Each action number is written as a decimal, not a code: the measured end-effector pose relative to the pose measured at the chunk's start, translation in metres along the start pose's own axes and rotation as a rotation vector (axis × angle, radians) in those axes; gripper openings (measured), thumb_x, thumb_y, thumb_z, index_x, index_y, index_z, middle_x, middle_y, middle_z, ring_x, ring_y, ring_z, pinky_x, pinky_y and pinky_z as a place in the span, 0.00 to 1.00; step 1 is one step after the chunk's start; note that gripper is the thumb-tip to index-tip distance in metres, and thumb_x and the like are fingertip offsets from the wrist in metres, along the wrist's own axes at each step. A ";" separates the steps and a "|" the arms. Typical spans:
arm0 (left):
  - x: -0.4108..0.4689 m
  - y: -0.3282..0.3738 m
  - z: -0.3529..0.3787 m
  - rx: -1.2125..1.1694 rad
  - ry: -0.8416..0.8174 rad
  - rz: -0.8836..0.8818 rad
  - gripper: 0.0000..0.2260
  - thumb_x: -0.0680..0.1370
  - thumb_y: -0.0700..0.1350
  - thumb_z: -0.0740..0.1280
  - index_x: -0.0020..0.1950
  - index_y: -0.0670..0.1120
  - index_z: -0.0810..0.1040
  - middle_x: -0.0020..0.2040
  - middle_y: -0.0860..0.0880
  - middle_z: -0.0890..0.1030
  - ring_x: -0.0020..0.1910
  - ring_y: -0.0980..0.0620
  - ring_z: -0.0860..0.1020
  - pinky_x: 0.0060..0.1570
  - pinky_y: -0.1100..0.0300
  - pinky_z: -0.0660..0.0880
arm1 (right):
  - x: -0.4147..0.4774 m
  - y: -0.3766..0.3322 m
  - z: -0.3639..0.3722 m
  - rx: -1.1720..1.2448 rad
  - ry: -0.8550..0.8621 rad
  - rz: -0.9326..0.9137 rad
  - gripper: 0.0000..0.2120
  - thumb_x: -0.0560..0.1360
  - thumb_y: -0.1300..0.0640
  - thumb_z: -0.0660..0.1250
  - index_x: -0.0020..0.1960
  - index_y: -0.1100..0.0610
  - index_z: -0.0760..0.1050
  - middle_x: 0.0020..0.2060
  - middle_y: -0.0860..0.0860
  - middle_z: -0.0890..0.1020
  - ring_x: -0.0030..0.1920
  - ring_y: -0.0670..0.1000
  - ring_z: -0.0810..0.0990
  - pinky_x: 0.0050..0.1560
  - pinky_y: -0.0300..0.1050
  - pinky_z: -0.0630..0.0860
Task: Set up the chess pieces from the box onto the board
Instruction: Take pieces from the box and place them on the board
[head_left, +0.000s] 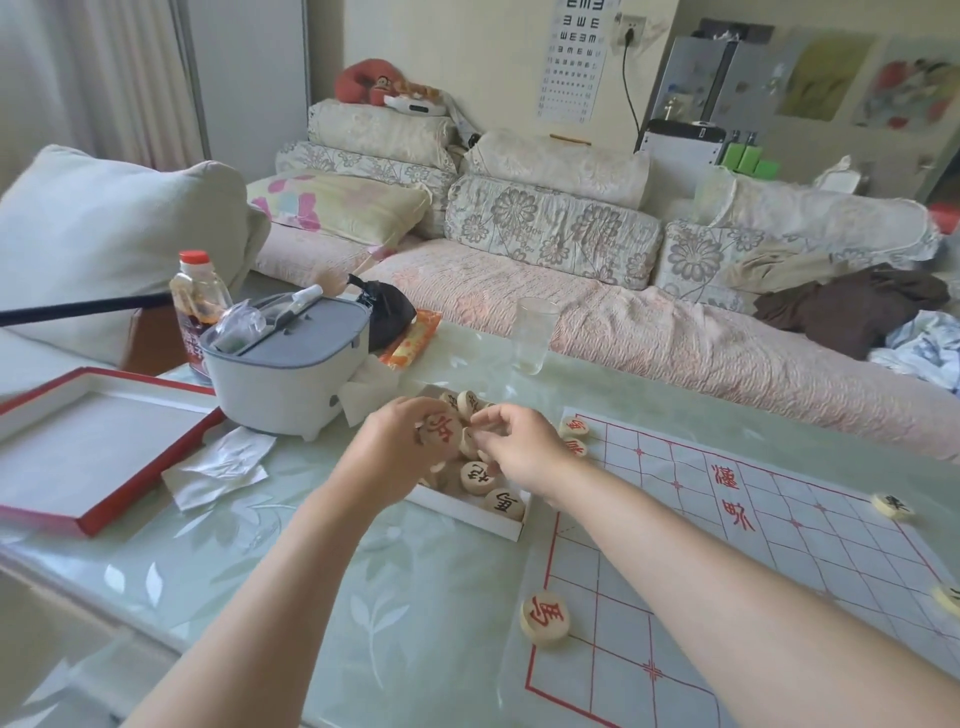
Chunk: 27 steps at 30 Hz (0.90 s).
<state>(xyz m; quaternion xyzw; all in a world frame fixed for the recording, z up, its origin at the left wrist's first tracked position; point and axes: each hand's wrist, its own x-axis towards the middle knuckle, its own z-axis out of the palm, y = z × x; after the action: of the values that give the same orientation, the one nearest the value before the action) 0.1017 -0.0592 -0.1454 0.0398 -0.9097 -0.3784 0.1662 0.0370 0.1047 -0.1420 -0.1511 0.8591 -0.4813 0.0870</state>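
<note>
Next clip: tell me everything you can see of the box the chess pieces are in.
The box is a shallow, open white tray, cardboard by the look. It lies flat on the glass-topped table, beside the left edge of the board. Only its near wall and near-right corner show plainly, as the hands cover much of the rest. It holds loosely heaped pale round discs with black characters. The left hand holds a red-marked disc above it. The right hand reaches in among the discs.
</note>
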 end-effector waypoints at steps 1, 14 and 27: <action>0.000 -0.007 -0.006 0.032 0.025 -0.027 0.20 0.71 0.48 0.75 0.62 0.54 0.77 0.55 0.53 0.77 0.51 0.51 0.77 0.44 0.64 0.71 | 0.000 -0.001 0.003 -0.110 -0.020 -0.038 0.04 0.78 0.57 0.69 0.52 0.50 0.78 0.46 0.49 0.82 0.39 0.47 0.78 0.42 0.41 0.75; 0.003 -0.031 -0.013 0.187 -0.060 -0.129 0.19 0.76 0.45 0.68 0.67 0.49 0.73 0.58 0.47 0.75 0.55 0.48 0.73 0.49 0.61 0.68 | 0.010 -0.014 0.053 -0.556 -0.061 0.032 0.11 0.76 0.44 0.66 0.54 0.47 0.80 0.53 0.51 0.81 0.54 0.56 0.80 0.56 0.50 0.79; 0.008 -0.011 -0.002 -0.021 0.019 -0.179 0.21 0.76 0.45 0.69 0.69 0.51 0.72 0.62 0.49 0.74 0.55 0.49 0.77 0.43 0.60 0.74 | 0.007 -0.009 0.028 -0.012 0.040 0.130 0.05 0.76 0.55 0.72 0.48 0.54 0.77 0.48 0.54 0.84 0.40 0.52 0.82 0.41 0.46 0.79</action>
<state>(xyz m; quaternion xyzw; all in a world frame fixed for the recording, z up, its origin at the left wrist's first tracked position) 0.0945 -0.0702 -0.1498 0.1225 -0.8969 -0.4009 0.1406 0.0400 0.0755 -0.1484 -0.0857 0.8716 -0.4723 0.0998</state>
